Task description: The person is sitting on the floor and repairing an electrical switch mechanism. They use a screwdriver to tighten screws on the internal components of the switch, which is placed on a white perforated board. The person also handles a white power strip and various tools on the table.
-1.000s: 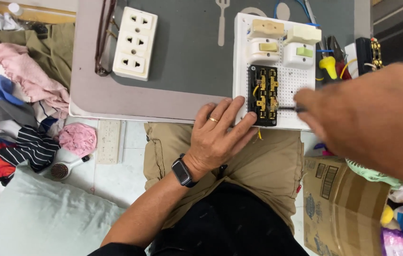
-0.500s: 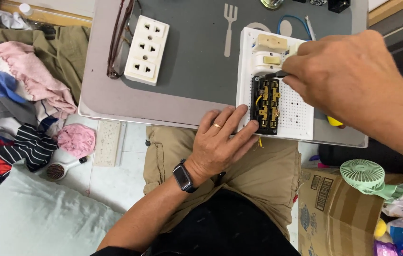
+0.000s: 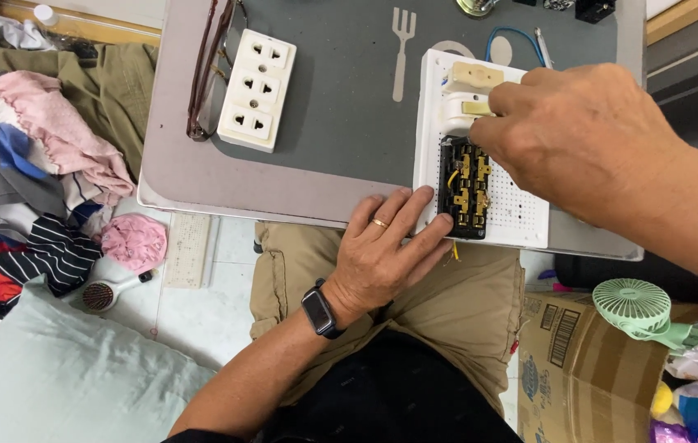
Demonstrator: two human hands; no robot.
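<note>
A white perforated board (image 3: 521,215) lies on the grey tray table (image 3: 349,123). A black socket block with brass contacts (image 3: 464,190) and cream fittings (image 3: 472,78) sit on it. My left hand (image 3: 386,250), with a ring and a wrist watch, rests its fingertips on the board's near left edge beside the black block. My right hand (image 3: 579,139) hovers over the board with fingers bunched above the block; what it pinches is hidden. A white triple socket face (image 3: 256,90) lies apart on the tray's left.
Dark-framed glasses (image 3: 205,74) lie at the tray's left edge. Clothes (image 3: 37,164) are piled on the floor at left, with a pale cushion (image 3: 54,377). A cardboard box (image 3: 587,361) and a green hand fan (image 3: 632,303) stand at lower right. A blue wire (image 3: 517,37) lies behind the board.
My right hand has moved left from the right edge onto the board above the black block. My left hand stays on the board's edge. The view has shifted.
</note>
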